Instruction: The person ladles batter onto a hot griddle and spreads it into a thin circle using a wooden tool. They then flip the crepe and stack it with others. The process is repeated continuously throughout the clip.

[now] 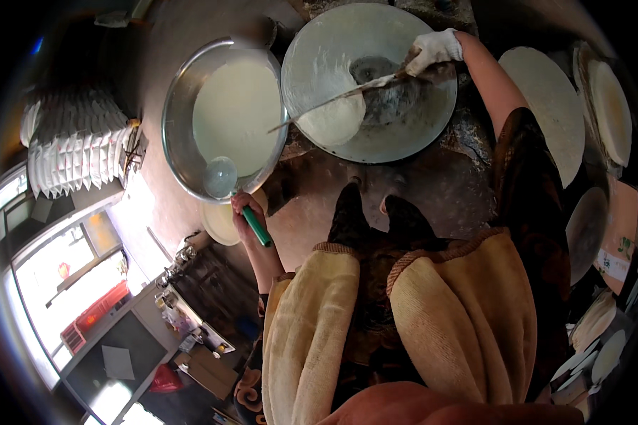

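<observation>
My left hand grips the green handle of a ladle, whose round bowl sits at the near rim of a large metal basin. Pale, creamy batter fills much of the basin. To its right is a wide round griddle with a dark patch near its middle. A pale layer of batter covers part of its near left surface. My right hand, in a white glove, is closed on a long thin scraper that slants across the griddle, its tip reaching over the basin's edge.
Large round thin pancakes stand at the right, beside another stack of round sheets. White packages are piled at the far left. Below the basin lies a pale yellow round thing. A cluttered side table stands at lower left.
</observation>
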`<state>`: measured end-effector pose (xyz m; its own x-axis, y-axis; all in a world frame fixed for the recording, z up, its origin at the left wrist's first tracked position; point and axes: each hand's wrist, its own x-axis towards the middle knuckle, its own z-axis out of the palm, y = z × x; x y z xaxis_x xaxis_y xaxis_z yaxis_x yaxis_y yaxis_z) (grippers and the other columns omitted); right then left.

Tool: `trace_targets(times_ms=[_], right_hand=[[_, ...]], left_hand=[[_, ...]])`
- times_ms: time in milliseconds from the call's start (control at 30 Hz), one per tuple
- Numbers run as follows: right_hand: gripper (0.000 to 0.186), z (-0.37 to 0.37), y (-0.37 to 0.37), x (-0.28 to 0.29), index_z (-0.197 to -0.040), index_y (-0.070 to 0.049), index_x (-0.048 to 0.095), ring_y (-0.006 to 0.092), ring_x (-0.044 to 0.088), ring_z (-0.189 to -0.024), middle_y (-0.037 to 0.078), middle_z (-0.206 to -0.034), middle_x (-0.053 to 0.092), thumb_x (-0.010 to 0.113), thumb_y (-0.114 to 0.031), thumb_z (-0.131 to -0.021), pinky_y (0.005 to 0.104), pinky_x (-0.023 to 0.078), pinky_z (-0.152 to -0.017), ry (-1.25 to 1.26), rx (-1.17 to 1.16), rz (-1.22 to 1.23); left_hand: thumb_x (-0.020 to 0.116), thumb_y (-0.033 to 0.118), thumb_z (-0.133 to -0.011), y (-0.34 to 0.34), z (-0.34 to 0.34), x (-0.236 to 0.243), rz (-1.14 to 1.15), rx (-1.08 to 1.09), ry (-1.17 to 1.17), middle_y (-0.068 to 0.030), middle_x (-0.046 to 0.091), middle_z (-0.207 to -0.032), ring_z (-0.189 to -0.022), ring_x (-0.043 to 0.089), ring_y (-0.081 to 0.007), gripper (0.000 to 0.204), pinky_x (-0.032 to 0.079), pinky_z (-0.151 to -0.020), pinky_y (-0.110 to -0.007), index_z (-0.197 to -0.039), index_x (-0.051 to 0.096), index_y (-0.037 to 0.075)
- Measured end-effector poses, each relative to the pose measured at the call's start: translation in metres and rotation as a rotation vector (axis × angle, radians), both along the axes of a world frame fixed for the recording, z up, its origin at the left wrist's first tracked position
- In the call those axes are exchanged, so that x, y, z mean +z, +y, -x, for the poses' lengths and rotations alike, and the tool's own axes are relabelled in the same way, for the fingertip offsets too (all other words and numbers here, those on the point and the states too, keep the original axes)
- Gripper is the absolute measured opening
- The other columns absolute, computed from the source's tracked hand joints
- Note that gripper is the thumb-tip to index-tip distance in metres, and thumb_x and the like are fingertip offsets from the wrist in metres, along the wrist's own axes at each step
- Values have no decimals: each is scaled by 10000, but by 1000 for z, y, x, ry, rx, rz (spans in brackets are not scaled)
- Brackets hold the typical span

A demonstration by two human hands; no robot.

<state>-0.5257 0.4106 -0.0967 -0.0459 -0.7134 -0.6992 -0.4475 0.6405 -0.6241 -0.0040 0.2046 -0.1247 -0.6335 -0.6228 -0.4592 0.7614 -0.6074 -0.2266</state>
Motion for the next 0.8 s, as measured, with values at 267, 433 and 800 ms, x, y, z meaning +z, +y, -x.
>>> trace_targets(times_ms=[267,433,800], right_hand=[[505,-22,155,35,-1125,-41,640,246,639,-882,126,-955,684,701,-284,-688,357,490,-802,221,-57,-65],[487,-184,258,-15,-1132,12,596,220,598,-887,143,-1011,636,649,-297,-759,343,478,-764,238,-504,87],[320,-400,16,-45,-1092,-31,496,392,631,-789,164,-817,658,451,-289,-907,474,488,-739,583,-734,147]], left_hand=[[431,41,-931,-16,11,4,8,-86,110,-70,463,-754,-635,482,-151,78,479,-569,-256,-875,438,-13],[411,56,-944,-36,13,2,137,-196,13,-58,442,-736,-633,482,-146,108,476,-547,-241,-865,436,-13],[386,-25,-916,-65,19,12,110,-487,12,-117,514,-830,-637,519,-142,54,511,-569,-226,-954,416,-50]])
